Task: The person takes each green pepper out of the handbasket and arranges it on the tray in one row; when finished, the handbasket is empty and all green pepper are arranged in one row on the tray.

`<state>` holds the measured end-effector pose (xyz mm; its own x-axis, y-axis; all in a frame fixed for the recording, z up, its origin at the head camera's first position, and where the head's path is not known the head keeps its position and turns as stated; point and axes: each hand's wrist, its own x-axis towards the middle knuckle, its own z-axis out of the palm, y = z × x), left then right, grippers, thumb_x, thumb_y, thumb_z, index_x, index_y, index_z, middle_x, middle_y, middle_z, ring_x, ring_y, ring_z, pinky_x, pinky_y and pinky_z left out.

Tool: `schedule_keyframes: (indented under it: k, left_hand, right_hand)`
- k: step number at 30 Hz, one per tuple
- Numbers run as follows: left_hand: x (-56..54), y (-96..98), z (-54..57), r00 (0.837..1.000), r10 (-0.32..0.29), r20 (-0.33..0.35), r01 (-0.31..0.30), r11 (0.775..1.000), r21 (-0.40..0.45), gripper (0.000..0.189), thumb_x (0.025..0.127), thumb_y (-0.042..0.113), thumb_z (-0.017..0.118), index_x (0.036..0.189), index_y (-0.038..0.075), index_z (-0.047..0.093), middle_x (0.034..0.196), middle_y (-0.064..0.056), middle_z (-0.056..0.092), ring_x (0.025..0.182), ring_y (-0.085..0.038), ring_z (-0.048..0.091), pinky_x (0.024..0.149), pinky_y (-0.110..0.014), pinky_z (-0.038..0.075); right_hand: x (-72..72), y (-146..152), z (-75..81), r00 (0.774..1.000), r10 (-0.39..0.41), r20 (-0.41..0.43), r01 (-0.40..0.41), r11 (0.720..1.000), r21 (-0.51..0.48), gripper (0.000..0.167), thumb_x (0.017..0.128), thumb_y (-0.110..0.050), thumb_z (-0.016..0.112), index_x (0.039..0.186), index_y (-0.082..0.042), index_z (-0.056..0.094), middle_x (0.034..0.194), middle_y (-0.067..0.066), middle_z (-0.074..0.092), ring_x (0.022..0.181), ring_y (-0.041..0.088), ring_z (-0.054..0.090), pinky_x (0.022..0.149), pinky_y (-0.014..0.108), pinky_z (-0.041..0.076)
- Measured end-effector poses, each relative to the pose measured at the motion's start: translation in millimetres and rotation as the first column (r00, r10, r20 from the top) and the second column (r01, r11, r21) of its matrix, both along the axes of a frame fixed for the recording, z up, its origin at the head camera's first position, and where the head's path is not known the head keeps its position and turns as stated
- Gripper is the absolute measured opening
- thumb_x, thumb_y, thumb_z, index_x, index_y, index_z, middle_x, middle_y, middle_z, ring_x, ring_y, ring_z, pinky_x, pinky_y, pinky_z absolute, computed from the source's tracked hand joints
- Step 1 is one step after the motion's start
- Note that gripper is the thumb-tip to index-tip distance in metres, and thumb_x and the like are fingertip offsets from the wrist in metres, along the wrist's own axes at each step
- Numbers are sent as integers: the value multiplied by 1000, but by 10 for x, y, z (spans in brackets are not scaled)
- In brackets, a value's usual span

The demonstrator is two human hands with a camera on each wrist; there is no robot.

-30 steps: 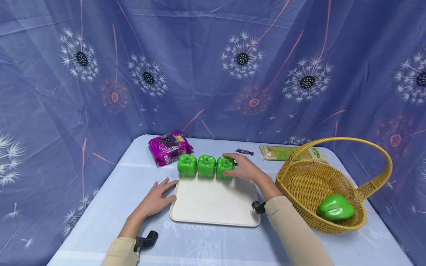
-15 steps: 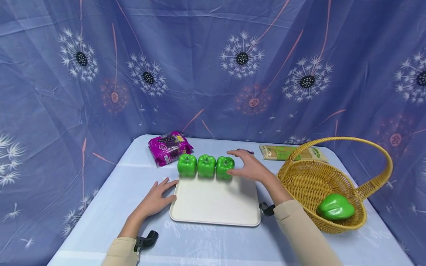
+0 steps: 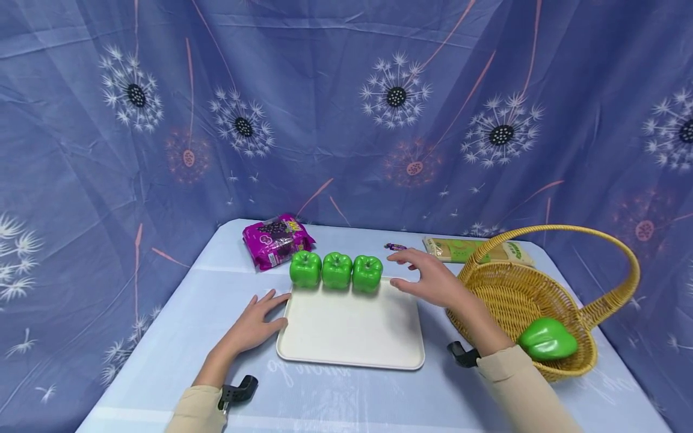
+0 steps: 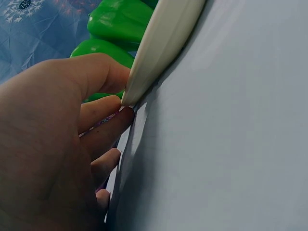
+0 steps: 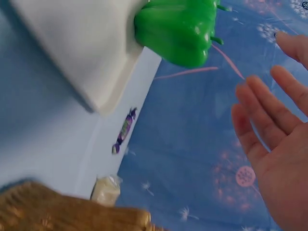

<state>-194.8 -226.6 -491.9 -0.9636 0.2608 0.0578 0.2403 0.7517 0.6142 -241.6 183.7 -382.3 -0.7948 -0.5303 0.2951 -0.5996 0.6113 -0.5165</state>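
Three green bell peppers stand in a row along the far edge of a white tray point(image 3: 349, 331): a left pepper point(image 3: 305, 269), a middle pepper point(image 3: 337, 270) and a right pepper point(image 3: 367, 273). My left hand point(image 3: 254, 325) rests at the tray's left edge, fingers spread; in the left wrist view its thumb and fingertips touch the rim. To the right of the right pepper, my right hand point(image 3: 433, 279) hovers over the tray's far right corner, fingers apart and holding nothing. One more green pepper point(image 3: 548, 339) lies in a wicker basket point(image 3: 503, 294) at the right.
A purple snack bag point(image 3: 276, 240) lies behind the peppers on the left. A small wrapped candy point(image 3: 395, 246) sits behind the tray. A flat pack of noodles point(image 3: 476, 250) lies at the back right, partly behind the basket's tall handle. A blue curtain hangs behind the table.
My right hand has let go of the right pepper and drawn away to the right. The pepper stays in the row. My left hand has not moved.
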Motion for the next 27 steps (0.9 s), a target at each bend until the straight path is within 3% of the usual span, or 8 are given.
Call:
schedule_keyframes:
  k: [6,13,18,27]
  left_hand:
    - [2,1,0,1000,2,4,-2,1000,0,56,90,28,64,142,14,49,147,-22,38,140,-38,25,116,-54,2]
    - [2,2,-3,1000,0,-1,0,1000,3,56,90,28,64,142,14,50,146,-22,39,140,-38,25,116,-54,3]
    - [6,0,-3,1000,0,3,0,1000,2,56,90,28,64,142,14,50,146,-22,38,140,-38,25,116,-54,3]
    - [5,2,12,1000,0,14,0,1000,1,56,90,28,64,142,13,50,147,-23,37,139,-38,25,115,-55,3]
  right_hand:
    - [195,135,80,999,-8,-32,9,1000,21,24,88,-31,70,111,-24,66,102,-14,64,90,6,61,80,34,53]
    - [423,406,155,998,-19,-62,23,998,63,28,88,-37,70,114,-27,65,108,-16,62,97,6,58,79,35,54]
    - [551,673,222,998,-53,-19,54,997,46,30,88,-37,70,116,-31,63,110,-17,62,99,10,59,82,39,54]
    - [603,1202,297,988,-152,-4,152,986,68,31,90,-30,70,120,-24,64,109,-9,65,97,18,60,82,36,52]
